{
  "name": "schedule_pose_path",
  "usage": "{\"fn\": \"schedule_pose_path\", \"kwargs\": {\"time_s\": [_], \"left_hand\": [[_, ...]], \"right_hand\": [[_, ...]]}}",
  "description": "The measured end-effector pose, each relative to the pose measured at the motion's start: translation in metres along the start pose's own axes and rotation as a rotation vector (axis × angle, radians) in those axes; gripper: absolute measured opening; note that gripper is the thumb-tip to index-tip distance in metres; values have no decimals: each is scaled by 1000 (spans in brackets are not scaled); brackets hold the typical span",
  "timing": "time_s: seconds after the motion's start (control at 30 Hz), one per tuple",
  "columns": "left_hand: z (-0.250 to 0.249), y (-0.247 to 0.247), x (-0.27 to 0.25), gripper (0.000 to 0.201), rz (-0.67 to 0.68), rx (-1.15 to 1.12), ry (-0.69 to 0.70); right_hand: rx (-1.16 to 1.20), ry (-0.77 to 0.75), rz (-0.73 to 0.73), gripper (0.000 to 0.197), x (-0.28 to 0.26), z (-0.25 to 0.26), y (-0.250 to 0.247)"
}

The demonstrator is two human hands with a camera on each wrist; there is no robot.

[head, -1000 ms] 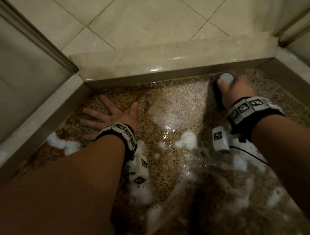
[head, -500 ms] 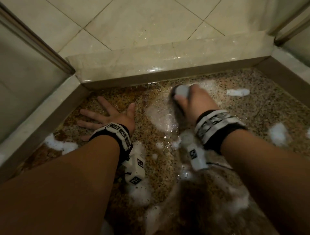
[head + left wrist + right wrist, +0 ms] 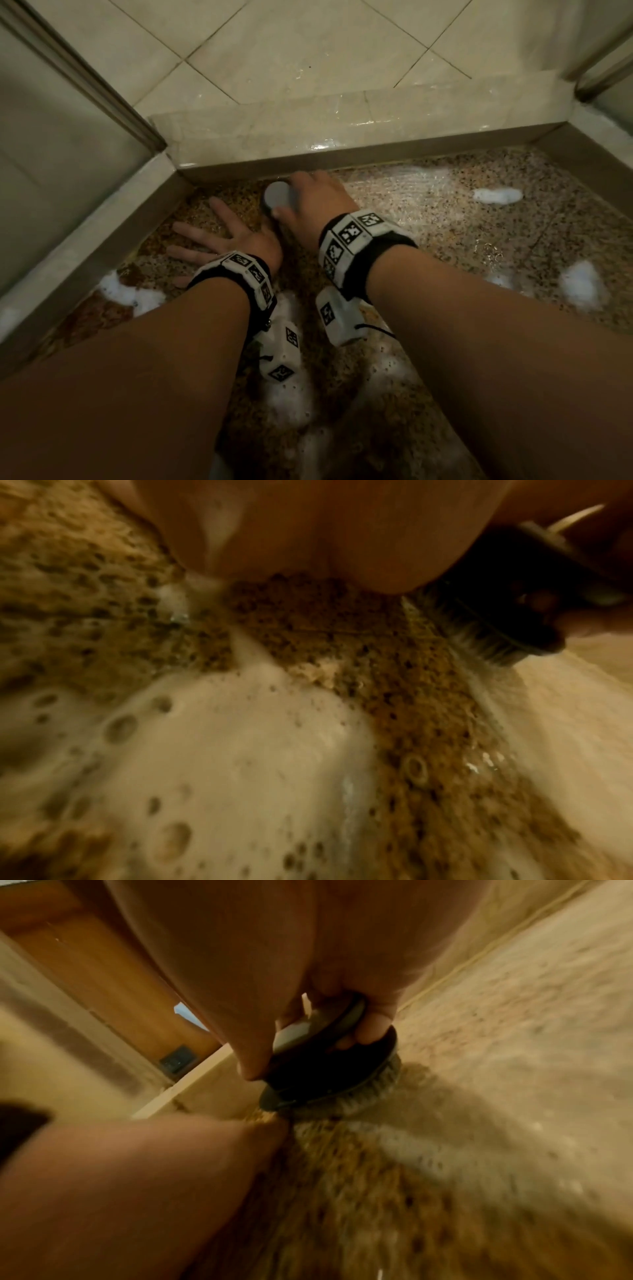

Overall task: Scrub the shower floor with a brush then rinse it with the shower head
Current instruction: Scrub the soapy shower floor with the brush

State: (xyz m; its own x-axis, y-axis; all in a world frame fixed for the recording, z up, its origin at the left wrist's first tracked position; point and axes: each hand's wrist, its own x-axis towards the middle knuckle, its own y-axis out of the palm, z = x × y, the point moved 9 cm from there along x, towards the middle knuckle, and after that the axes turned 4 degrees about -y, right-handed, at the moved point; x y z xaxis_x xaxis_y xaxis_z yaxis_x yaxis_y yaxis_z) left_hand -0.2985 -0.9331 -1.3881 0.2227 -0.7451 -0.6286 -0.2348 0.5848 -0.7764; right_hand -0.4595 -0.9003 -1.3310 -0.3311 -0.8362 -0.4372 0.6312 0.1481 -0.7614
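Note:
The speckled brown shower floor [image 3: 445, 240] is wet and patched with white foam [image 3: 579, 284]. My right hand [image 3: 308, 198] grips a round dark scrub brush with a grey knob [image 3: 278, 198], bristles down on the floor close to the raised marble curb. The brush [image 3: 329, 1074] shows under my curled fingers in the right wrist view, and its bristles [image 3: 479, 631] show at the right of the left wrist view. My left hand [image 3: 219, 240] lies flat on the floor with fingers spread, just left of the brush. No shower head is in view.
A raised marble curb [image 3: 342, 137] borders the far side, with pale floor tiles [image 3: 308, 44] beyond. A glass panel with a metal frame [image 3: 85, 78] stands on the left, another frame [image 3: 603, 68] at the far right. Foam [image 3: 240, 750] lies under my left wrist.
My right hand has swept the brush leftward along the curb, from the right part of the floor to right beside my left hand. The left hand has stayed flat in place.

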Motion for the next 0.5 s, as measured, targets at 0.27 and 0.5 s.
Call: {"fn": "schedule_pose_path", "kwargs": {"time_s": [0.27, 0.5], "left_hand": [[1, -1, -3, 96, 49, -2, 19], [1, 3, 2, 99, 31, -8, 6]], "right_hand": [[95, 415, -258, 54, -40, -142, -75], [230, 567, -286, 50, -52, -139, -71]]}}
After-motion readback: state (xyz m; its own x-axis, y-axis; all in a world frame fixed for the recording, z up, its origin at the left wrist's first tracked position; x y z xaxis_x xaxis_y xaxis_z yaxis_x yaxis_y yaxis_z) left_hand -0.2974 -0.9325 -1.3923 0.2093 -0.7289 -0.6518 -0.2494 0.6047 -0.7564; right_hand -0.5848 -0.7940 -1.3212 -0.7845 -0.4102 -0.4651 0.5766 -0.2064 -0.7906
